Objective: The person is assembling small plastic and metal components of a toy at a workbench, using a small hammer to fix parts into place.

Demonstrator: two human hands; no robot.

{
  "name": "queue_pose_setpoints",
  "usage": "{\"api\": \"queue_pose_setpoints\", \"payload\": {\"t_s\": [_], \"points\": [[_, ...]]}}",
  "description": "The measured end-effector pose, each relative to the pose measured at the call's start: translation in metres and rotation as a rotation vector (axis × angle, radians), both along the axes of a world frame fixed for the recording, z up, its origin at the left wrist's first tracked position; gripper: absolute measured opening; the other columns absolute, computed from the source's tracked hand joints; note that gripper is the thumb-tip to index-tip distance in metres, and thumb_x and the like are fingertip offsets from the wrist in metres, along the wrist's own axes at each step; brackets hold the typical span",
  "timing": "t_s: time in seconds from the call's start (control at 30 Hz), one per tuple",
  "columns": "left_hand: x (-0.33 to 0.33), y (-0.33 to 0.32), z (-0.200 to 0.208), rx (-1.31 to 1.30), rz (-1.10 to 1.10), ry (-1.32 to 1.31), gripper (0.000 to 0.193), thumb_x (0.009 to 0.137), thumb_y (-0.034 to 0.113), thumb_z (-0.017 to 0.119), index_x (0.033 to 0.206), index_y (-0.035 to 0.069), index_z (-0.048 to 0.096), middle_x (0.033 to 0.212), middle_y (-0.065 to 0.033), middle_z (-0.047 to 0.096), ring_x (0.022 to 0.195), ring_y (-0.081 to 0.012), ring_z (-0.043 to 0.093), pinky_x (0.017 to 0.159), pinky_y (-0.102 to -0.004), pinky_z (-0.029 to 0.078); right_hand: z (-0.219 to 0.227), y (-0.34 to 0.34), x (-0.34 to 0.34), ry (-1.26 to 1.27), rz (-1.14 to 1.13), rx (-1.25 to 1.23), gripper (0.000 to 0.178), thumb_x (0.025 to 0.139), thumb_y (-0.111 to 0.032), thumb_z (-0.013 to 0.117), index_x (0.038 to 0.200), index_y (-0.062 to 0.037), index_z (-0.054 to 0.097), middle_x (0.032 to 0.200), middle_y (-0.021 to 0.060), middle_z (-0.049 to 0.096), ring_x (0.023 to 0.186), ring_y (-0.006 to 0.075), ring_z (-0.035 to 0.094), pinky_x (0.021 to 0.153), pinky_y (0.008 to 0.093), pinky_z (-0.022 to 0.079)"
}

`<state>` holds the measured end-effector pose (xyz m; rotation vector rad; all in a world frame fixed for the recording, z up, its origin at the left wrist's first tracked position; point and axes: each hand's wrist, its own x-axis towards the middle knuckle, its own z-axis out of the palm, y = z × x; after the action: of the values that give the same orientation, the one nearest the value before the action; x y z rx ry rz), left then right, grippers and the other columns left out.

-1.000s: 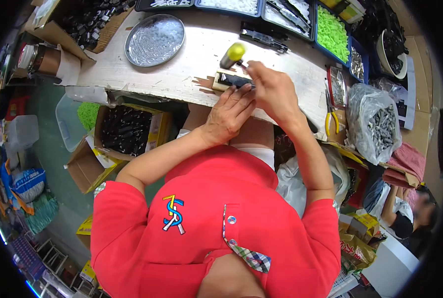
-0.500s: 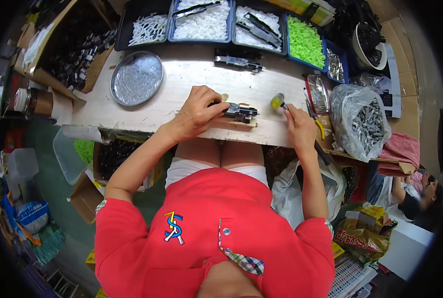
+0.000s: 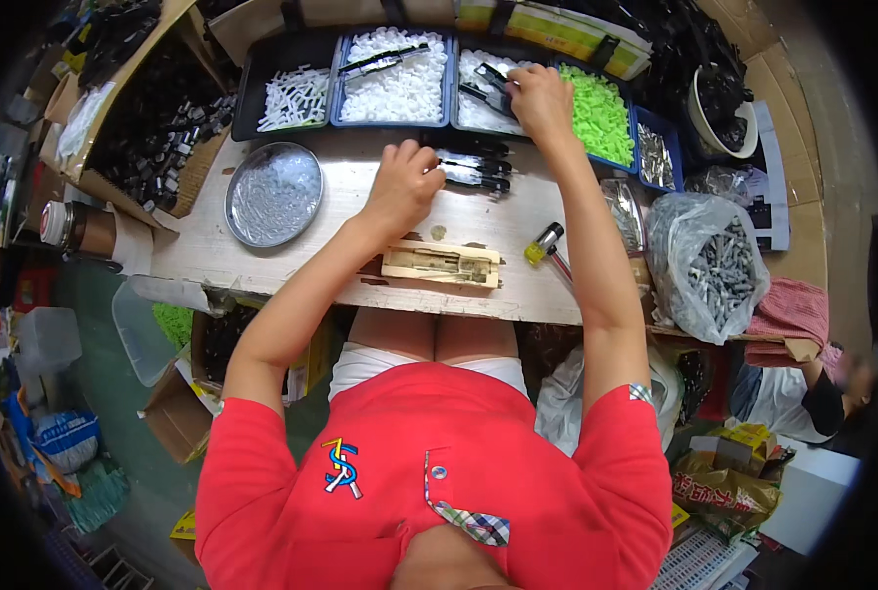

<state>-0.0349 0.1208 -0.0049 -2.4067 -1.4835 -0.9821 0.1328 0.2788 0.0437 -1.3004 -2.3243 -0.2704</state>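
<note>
My left hand [image 3: 401,192] is closed on the left end of a black-and-silver mechanical assembly [image 3: 478,182] at the middle of the bench, beside a similar black piece. My right hand [image 3: 543,102] reaches to the back, fingers closed at the end of a long black assembly [image 3: 488,95] lying over a tray of white plastic parts [image 3: 473,67]. Near the front edge sits a wooden block with a carved slot [image 3: 442,265], nothing in the slot. A small hammer with a yellow-and-dark head [image 3: 544,244] lies to its right, its handle partly behind my right forearm.
A round metal dish [image 3: 273,195] with small clear-looking pieces stands at left. Trays of white parts and bright green parts [image 3: 596,113] line the back. On the right is a plastic bag of grey metal parts [image 3: 709,265]; a cardboard box of dark parts [image 3: 158,147] stands back left.
The black assembly has left the wooden block and lies farther back under my left hand. My right hand has let go of the hammer and moved up to the back tray.
</note>
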Motion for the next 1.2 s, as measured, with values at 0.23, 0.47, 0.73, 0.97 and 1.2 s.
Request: {"api": "queue_pose_setpoints", "payload": {"t_s": [0.23,0.47,0.73,0.97,1.2], "points": [[-0.107,-0.071,0.012,0.009,0.436,-0.428,0.006,0.072,0.004,0.062,0.078,0.002,0.063,0.08,-0.0084,0.06,0.078,-0.0243,0.055,0.071,-0.0326,0.042,0.0,0.012,-0.031,-0.167,-0.058,0.084,0.014,0.074,-0.013,0.055,0.082,-0.0106,0.065,0.089,0.0048,0.059,0.09,0.0228,0.05,0.077,0.0429,0.033],[-0.205,-0.12,-0.003,-0.03,0.818,-0.572,0.011,0.076,0.006,0.061,0.083,-0.001,0.064,0.074,-0.0085,0.059,0.064,-0.017,0.057,0.059,-0.0271,0.044,0.012,-0.012,-0.117,-0.051,0.396,0.194,0.028,0.072,-0.005,0.054,0.096,-0.0177,0.06,0.101,-0.0008,0.059,0.096,0.0193,0.05,0.077,0.0392,0.034],[-0.225,-0.123,-0.016,-0.033,0.875,-0.505,0.011,0.075,0.006,0.06,0.084,0.0,0.064,0.078,-0.0106,0.058,0.069,-0.0237,0.057,0.064,-0.0308,0.045,0.017,-0.014,-0.095,-0.024,0.377,0.272,0.036,0.069,-0.001,0.052,0.099,-0.0186,0.061,0.086,0.0019,0.055,0.091,0.0206,0.048,0.079,0.0383,0.029],[-0.248,-0.101,-0.017,0.152,0.886,-0.217,0.021,0.074,0.003,0.058,0.095,0.002,0.062,0.101,-0.0125,0.054,0.091,-0.0296,0.052,0.078,-0.036,0.043,0.002,0.011,0.008,-0.081,-0.079,0.176,0.029,0.072,-0.013,0.06,0.101,-0.0136,0.057,0.098,0.006,0.053,0.095,0.0256,0.046,0.08,0.049,0.03],[-0.275,-0.075,-0.03,-0.078,1.165,0.106,0.025,0.076,0.02,0.06,0.1,0.011,0.063,0.115,-0.0048,0.049,0.106,-0.0261,0.043,0.087,-0.0424,0.031,0.05,0.028,-0.06,0.023,0.291,0.402,0.022,0.067,-0.005,0.056,0.087,-0.0108,0.059,0.094,0.0054,0.055,0.091,0.0239,0.048,0.078,0.0373,0.034]]}}
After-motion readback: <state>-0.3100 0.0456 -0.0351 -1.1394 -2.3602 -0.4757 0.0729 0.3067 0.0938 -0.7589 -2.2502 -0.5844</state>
